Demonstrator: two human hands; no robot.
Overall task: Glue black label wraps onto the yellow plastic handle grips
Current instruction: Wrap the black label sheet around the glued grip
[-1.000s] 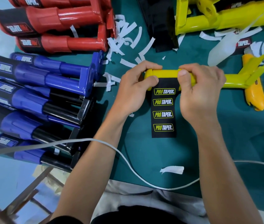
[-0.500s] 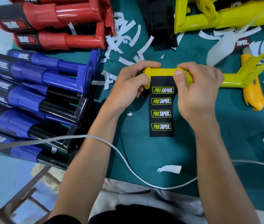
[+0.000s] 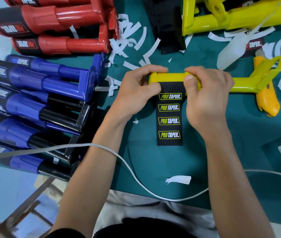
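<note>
Yellow handle grip (image 3: 169, 77) is lying crosswise on the green mat (image 3: 239, 143), right in the middle, and both hands are on it. The left hand (image 3: 136, 93) is curling its fingers over the grip's capped end, thumb pressing the top left corner of the black label wrap (image 3: 169, 117). The right hand (image 3: 208, 98) is wrapping round the shaft side, thumb bearing down on the wrap's top right corner. The wrap's upper edge is sitting against the grip, the rest trailing flat toward the person, four PRO TAPER logos facing up. Off to the left, blue grips (image 3: 41, 83) and red grips (image 3: 59, 19) are lying in rows, with white paper strips (image 3: 133, 48) littering the mat beyond the hands. A yellow utility knife (image 3: 267, 102) is lying beneath the grip's forked end, and a white cable (image 3: 131, 170) is crossing the left forearm.
</note>
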